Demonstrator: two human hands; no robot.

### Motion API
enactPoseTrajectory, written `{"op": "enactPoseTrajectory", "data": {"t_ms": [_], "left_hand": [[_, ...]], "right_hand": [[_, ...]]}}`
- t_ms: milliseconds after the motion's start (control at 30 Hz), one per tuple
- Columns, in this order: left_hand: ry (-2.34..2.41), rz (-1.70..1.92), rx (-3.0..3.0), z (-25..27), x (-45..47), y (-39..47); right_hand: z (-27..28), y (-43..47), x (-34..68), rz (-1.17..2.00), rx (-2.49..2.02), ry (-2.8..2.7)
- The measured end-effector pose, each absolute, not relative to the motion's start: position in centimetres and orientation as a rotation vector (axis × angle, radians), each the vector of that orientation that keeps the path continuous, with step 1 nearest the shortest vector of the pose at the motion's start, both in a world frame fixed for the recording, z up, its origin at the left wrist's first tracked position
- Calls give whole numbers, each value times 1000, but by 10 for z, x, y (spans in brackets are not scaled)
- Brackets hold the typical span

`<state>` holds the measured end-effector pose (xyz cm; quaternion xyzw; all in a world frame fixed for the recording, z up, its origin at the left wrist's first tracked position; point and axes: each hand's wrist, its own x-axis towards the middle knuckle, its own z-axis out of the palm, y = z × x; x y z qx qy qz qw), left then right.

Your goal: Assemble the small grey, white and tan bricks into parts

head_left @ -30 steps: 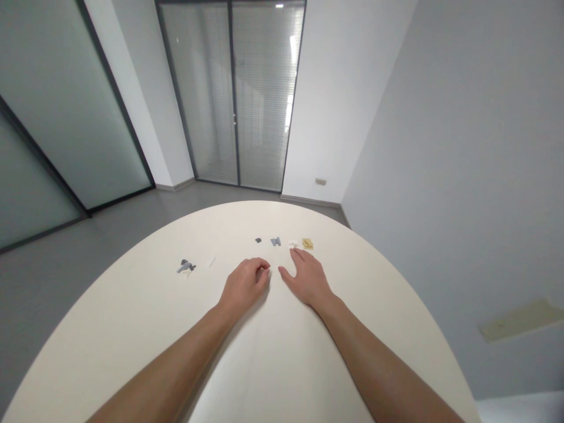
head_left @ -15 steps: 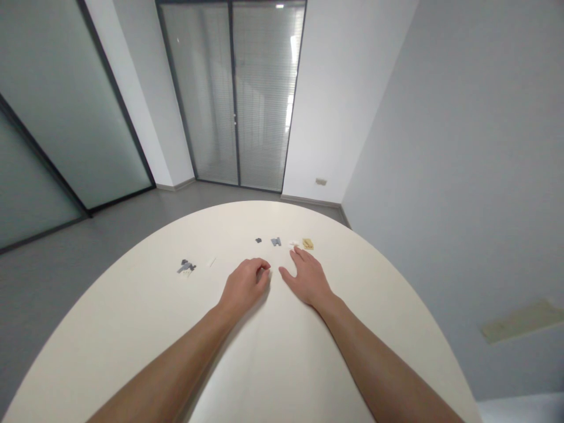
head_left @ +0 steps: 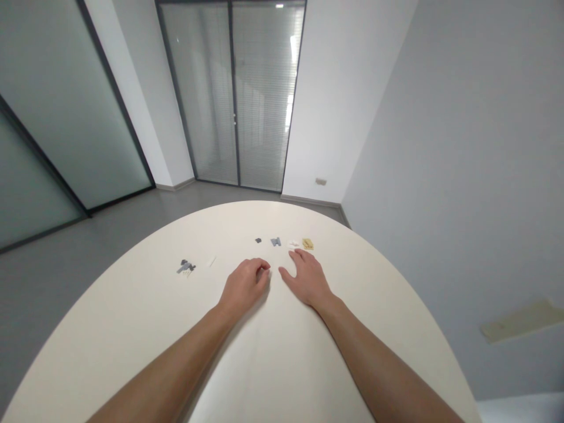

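My left hand [head_left: 249, 283] rests on the table with its fingers curled together. Whatever is between its thumb and fingertips is too small or hidden to name. My right hand [head_left: 308, 277] lies just to its right, fingers spread and stretched forward. Just beyond its fingertips are small white pieces [head_left: 293, 244]. Beside them lies a small yellow piece [head_left: 308, 243] with darker marks on it. Farther left in the same row sit a blue-grey piece [head_left: 275, 241] and a small dark piece [head_left: 258, 240].
The round white table [head_left: 365, 329] carries a small pile of grey, dark and whitish pieces [head_left: 185, 267] on the left. A thin white strip [head_left: 212, 261] lies near that pile. Beyond the table stand a glass partition [head_left: 264, 106] and a grey wall [head_left: 467, 153].
The fingertips of my right hand have drawn back slightly from the white pieces, so more of them shows. My left hand has stayed in place.
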<state>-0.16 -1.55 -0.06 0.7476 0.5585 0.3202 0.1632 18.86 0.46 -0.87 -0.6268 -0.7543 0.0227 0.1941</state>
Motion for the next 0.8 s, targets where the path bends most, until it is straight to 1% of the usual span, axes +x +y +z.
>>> {"op": "enactPoseTrajectory", "data": {"t_ms": [800], "left_hand": [[1593, 911, 2132, 0, 0, -16]], "right_hand": [[-8, 3, 189, 51, -1784, -2194]]}}
